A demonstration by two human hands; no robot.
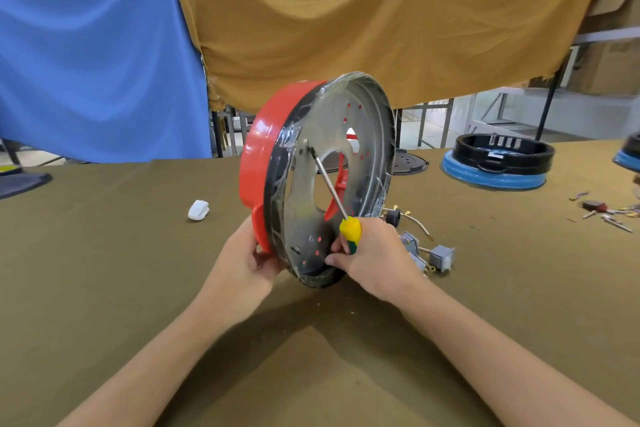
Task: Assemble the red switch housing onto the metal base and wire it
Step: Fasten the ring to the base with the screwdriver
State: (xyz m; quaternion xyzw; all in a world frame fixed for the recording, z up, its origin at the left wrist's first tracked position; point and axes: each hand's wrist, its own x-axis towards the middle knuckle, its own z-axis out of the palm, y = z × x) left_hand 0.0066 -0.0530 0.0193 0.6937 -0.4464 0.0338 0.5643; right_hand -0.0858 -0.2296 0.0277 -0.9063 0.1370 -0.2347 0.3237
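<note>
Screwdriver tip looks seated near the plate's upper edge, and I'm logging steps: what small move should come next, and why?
Probably turn the screwdriver in place. Its tip meets a fastener on the metal base, the right hand holds the yellow handle, and the left hand steadies the red housing upright.

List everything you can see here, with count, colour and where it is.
housing: one, red, upright on its edge at table centre
base: one, silver disc, film-wrapped, against the housing
screwdriver: one, yellow-green handle, tip at the base
switches: a few, grey, wired, right of the base
wad: one, white, left of the housing
ring: one, black on blue, far right
table: one, olive
cloths: two, blue and tan, hung behind
left hand: holds the housing
right hand: grips the screwdriver
</note>
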